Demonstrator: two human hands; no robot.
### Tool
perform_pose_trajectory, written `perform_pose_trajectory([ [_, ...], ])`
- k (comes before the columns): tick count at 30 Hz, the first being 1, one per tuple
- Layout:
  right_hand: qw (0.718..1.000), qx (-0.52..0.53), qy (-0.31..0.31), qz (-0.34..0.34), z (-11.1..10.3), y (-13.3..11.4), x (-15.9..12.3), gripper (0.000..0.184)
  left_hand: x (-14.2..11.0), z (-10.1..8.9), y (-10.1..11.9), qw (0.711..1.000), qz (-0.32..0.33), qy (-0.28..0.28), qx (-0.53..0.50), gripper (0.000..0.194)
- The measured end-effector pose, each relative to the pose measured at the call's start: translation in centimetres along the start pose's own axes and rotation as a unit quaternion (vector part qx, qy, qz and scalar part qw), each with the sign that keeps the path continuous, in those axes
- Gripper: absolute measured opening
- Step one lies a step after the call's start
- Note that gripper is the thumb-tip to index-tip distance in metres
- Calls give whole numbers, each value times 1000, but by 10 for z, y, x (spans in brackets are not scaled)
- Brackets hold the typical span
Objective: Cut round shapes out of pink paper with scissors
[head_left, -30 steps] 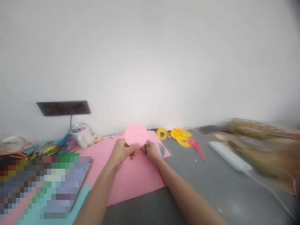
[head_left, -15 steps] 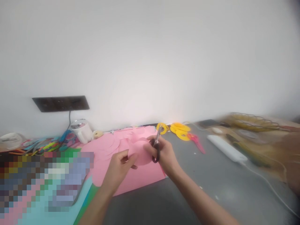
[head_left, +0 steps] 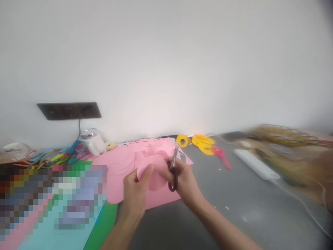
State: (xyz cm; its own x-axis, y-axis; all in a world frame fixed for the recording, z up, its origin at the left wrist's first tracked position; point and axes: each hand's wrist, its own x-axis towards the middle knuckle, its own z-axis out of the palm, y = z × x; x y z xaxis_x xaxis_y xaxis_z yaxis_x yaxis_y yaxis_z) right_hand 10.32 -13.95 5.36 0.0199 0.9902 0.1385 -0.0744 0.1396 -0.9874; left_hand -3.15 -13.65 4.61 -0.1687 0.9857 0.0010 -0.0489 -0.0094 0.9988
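Lowered pink paper disc (head_left: 157,180) is pinched by left fingers (head_left: 146,178), right fingers (head_left: 165,174) gripping scissors (head_left: 173,168).

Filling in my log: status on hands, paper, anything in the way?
Left hand pinching pink paper disc. Right hand holding black-handled scissors. Loose pink cutouts close at left.

Pink rules the middle for us: pale pink on the paper disc (head_left: 156,184), pink again on the large sheet (head_left: 162,200) and the stacked cutouts (head_left: 121,159). Now we get black handles and silvery blades on the held scissors (head_left: 173,182), then hot pink on the spare pair (head_left: 222,159)! Yellow rings (head_left: 201,142) blaze against plain grey tabletop (head_left: 208,194). Over left, we've a green sheet (head_left: 104,225), a pale turquoise sheet (head_left: 74,241), a white mug (head_left: 95,143).
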Motion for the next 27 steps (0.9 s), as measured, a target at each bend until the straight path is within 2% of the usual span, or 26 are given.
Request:
perform_pose_trajectory([
  [3,991,-27,-126,24,-14,-5,1,43,1,-7,7,997,6,-61,56,44],
  [7,963,-56,-242,104,-35,-11,3,47,-4,-17,19,984,4,-136,117,49],
  [12,930,-51,-339,133,-52,-12,5,39,-7,-25,24,970,-38,-189,149,44],
  [16,916,-67,-367,144,-58,-11,6,38,-7,-26,29,960,-38,-219,171,43],
  [22,908,-68,-391,135,-59,-16,9,32,-9,-25,35,965,-13,-199,173,39],
  [27,906,-78,-395,133,-57,-18,13,34,-7,-26,36,960,-39,-227,159,34],
])
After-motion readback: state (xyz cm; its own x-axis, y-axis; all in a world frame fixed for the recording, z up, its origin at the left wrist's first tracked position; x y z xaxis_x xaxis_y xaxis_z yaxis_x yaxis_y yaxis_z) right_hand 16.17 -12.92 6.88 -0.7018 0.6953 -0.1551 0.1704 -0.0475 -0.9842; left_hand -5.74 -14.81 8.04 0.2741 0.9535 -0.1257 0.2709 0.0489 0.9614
